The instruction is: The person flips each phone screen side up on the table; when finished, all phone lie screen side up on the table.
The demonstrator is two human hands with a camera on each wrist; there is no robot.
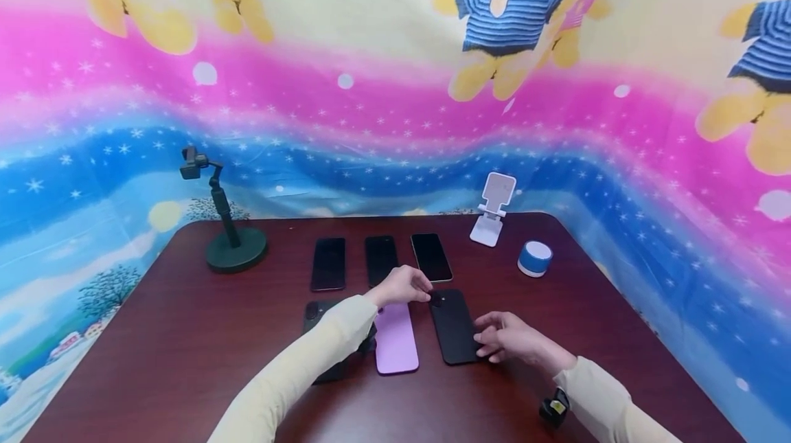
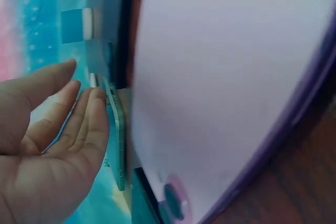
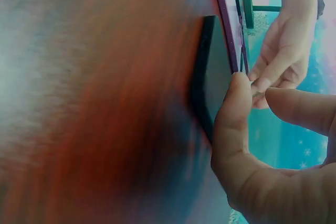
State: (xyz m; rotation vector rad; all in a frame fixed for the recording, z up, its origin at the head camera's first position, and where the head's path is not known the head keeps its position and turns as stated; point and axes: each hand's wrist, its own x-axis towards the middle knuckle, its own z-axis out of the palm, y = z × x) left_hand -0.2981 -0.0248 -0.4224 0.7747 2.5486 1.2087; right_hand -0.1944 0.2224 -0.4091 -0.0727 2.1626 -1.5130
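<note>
A black phone [image 1: 454, 330] lies back up in the front row, its camera bump at the far left corner. Over that corner hovers my left hand [image 1: 404, 285], fingers loosely bent; the left wrist view shows nothing between thumb and fingers. Along the phone's right edge is my right hand [image 1: 509, 340], its curved fingers at or touching the edge, with a gap between thumb and fingertip in the right wrist view. A lilac phone [image 1: 397, 343] lies under my left wrist. Left of it, another dark phone [image 1: 318, 309] is partly hidden by my sleeve.
Behind, three phones lie dark screen up: a left one [image 1: 329, 264], a middle one [image 1: 380, 254] partly covered by my hand, and a right one [image 1: 432, 257]. A green stand [image 1: 236, 251], a white phone holder [image 1: 487, 229] and a blue-and-white cylinder [image 1: 534, 259] stand farther back.
</note>
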